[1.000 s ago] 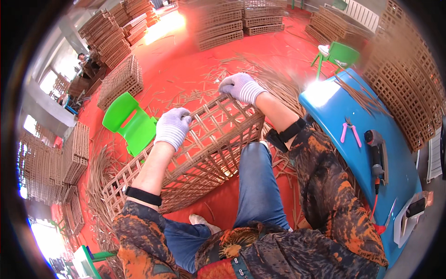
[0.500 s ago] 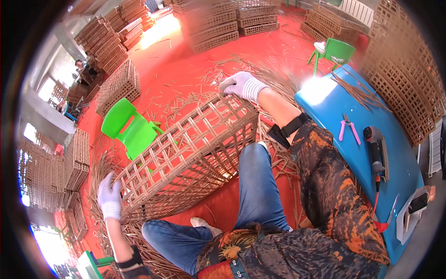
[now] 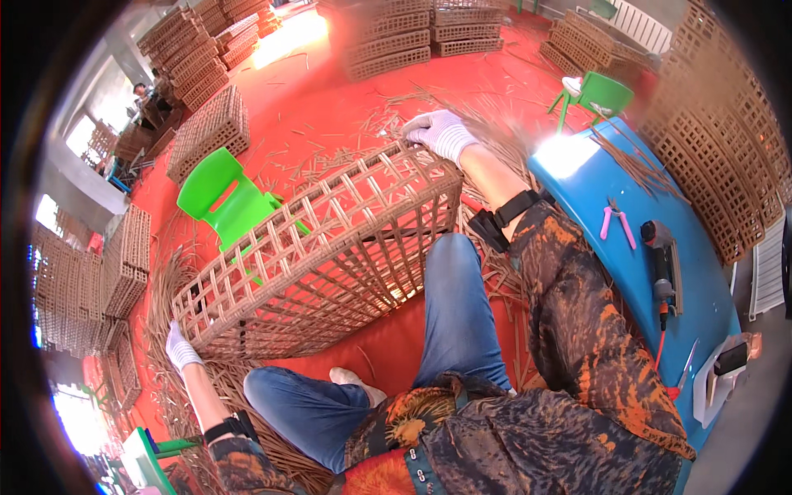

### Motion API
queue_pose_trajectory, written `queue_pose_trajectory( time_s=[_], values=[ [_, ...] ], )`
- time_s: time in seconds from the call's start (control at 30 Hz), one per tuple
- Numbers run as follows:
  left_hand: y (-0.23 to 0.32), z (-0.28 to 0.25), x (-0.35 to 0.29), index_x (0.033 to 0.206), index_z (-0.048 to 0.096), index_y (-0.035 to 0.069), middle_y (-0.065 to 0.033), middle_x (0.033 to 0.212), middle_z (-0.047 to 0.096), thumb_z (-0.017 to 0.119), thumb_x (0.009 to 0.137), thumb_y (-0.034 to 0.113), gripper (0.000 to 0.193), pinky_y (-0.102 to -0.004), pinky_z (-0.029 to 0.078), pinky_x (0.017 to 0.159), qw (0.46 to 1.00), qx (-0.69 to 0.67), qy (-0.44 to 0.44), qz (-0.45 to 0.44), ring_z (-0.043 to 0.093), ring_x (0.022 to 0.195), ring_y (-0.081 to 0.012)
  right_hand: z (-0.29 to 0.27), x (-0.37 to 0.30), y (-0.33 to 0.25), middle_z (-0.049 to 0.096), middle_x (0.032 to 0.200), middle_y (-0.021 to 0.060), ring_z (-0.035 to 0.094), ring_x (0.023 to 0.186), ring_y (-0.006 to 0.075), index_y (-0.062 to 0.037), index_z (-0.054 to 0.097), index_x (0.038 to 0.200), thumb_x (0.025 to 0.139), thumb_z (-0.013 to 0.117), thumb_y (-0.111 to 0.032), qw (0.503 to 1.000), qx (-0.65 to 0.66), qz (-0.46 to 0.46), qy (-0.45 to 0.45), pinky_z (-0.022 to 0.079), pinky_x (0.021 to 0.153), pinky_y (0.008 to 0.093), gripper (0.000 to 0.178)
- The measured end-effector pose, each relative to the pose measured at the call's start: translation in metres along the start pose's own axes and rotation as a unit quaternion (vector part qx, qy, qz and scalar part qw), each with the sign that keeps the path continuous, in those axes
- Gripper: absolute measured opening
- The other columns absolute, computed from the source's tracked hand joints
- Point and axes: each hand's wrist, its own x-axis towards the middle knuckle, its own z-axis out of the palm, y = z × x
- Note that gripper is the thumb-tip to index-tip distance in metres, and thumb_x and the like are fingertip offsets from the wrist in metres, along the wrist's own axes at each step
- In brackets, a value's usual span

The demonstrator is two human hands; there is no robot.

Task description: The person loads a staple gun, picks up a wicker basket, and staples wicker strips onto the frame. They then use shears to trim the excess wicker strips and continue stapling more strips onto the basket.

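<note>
A long brown woven lattice basket stands tilted in front of my knees, its open-grid side facing up. My left hand, in a white glove, grips the basket's near left corner; its fingertips are partly hidden behind the rim. At the far right corner my right hand, in a striped white glove, curls its fingers over the top edge. Through the lattice the red floor shows.
A bright green chair stands just beyond the basket. To my right, a blue table carries pink-handled pliers, a power tool and a white tray. Loose cane strips litter the red floor; basket stacks rise around.
The basket's left end has swung away from me and a little left. My left hand has gone from spread fingers beside the corner to a grip on it. My right hand shifted slightly farther and right.
</note>
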Motion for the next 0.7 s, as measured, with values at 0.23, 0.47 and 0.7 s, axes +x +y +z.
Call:
queue_pose_trajectory(
  time_s=[0.23, 0.47, 0.7],
  values=[
    [-0.009, 0.001, 0.028, 0.121, 0.064, -0.006, -0.0153, 0.119, 0.069, 0.051, 0.099, 0.037, 0.050, -0.0311, 0.044, 0.099, 0.977, 0.152, -0.017, 0.147, 0.064, 0.108, -0.0232, 0.013, 0.003, 0.012, 0.075, 0.094, 0.0079, 0.071, 0.092, 0.0231, -0.0138, 0.077, 0.098, 0.086, 0.069, -0.015, 0.997, -0.038, -0.047, 0.057, 0.054, 0.085, 0.0335, 0.015],
    [0.079, 0.058, -0.145, 0.115, 0.067, 0.002, -0.0126, 0.109, 0.069, 0.057, 0.098, 0.014, 0.023, -0.0365, 0.048, 0.097, 0.850, 0.179, 0.180, 0.462, 0.063, 0.107, -0.0250, 0.035, -0.078, -0.074, 0.071, 0.093, 0.0066, 0.064, 0.092, 0.0288, -0.0118, 0.073, 0.095, 0.080, 0.076, -0.034, 0.900, -0.138, -0.393, 0.127, 0.051, 0.085, 0.0428, 0.027],
    [0.132, 0.151, -0.311, 0.113, 0.069, 0.014, -0.0071, 0.111, 0.062, 0.080, 0.066, 0.016, 0.048, -0.0416, 0.036, 0.098, 0.753, 0.205, -0.150, 0.606, 0.057, 0.107, -0.0274, 0.114, -0.125, -0.104, 0.060, 0.099, 0.0063, 0.057, 0.096, 0.0265, -0.0125, 0.066, 0.109, 0.073, 0.075, -0.028, 0.865, -0.248, -0.435, 0.038, 0.047, 0.088, 0.0412, 0.040]
  ],
)
